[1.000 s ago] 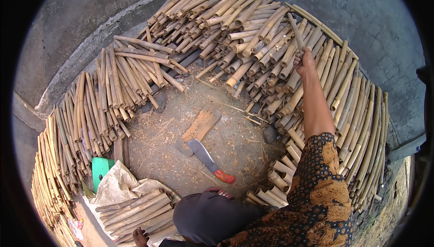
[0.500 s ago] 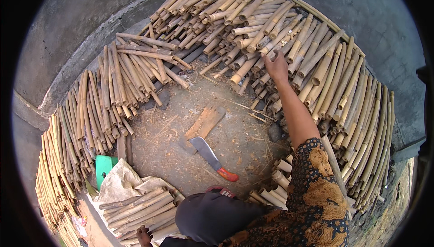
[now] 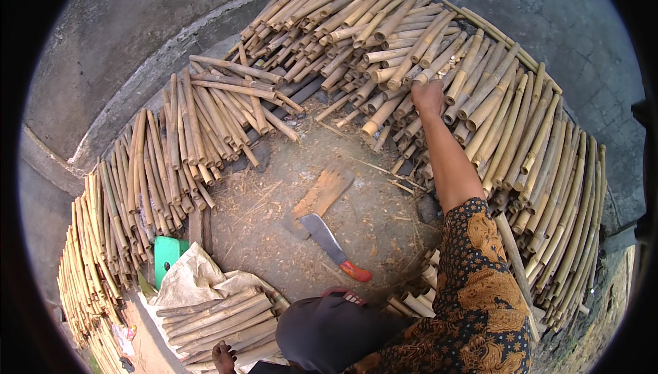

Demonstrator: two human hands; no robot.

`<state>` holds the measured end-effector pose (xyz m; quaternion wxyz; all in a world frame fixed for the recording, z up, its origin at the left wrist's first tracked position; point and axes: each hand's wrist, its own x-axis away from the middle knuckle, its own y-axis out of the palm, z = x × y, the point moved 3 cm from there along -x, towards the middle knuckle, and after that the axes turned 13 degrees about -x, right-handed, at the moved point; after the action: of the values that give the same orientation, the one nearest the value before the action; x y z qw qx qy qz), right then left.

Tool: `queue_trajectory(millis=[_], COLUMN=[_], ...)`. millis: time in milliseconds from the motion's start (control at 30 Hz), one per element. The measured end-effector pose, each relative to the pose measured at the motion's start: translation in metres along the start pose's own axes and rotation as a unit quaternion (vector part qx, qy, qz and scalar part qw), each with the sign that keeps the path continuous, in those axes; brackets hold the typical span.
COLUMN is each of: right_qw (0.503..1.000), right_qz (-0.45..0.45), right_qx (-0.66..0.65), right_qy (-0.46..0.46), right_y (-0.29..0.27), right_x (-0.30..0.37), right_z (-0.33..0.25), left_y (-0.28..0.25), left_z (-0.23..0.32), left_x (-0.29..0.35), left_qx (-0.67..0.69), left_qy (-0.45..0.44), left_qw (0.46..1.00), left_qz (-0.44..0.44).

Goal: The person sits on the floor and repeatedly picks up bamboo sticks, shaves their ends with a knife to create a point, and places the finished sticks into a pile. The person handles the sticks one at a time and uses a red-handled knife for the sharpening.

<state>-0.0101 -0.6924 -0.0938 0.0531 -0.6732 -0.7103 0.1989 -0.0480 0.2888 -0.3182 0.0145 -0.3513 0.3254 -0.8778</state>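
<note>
My right arm stretches forward to the big stack of bamboo poles (image 3: 384, 25) against the wall. There my right hand (image 3: 428, 96) is closed around the near end of one bamboo pole, its fingertips partly hidden. Low at the left, my left hand (image 3: 223, 357) hangs beside a smaller pile of bamboo poles (image 3: 216, 319); its fingers are slightly curled and apart, with nothing seen in them. A machete (image 3: 325, 238) with a red handle lies on the ground in front of me, its blade tip by a worn wooden block (image 3: 323, 192).
More bamboo poles (image 3: 140, 168) lean along the left wall, and others (image 3: 548, 168) fill the right side. A green plastic object (image 3: 168, 257) and a pale sack (image 3: 195, 278) sit at the lower left. Wood chips litter the ground (image 3: 370, 213). A grey wall (image 3: 541, 11) curves behind.
My right hand has gone from reaching with fingers spread to closed on a bamboo pole's end. The view has shifted slightly; the left hand stays by the smaller pile.
</note>
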Motion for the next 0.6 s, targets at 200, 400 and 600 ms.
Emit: queue_trajectory(millis=[200,400,600], right_qw=[0.960,0.990,0.857], right_qz=[-0.099,-0.068,-0.185], right_qx=[0.249,0.125,-0.432], right_qy=[-0.078,-0.006,0.209], right_y=[-0.001,-0.002,-0.024], right_x=[0.002,0.013,0.134], right_z=[-0.023,-0.024,0.000], left_y=[0.007,-0.007,0.027], left_z=[0.001,-0.002,0.098], left_x=[-0.003,0.002,0.045], left_qx=[-0.018,-0.008,-0.011], left_qy=[0.024,0.055,0.132], left_qw=[0.999,0.998,0.991], left_qz=[-0.019,0.028,0.019])
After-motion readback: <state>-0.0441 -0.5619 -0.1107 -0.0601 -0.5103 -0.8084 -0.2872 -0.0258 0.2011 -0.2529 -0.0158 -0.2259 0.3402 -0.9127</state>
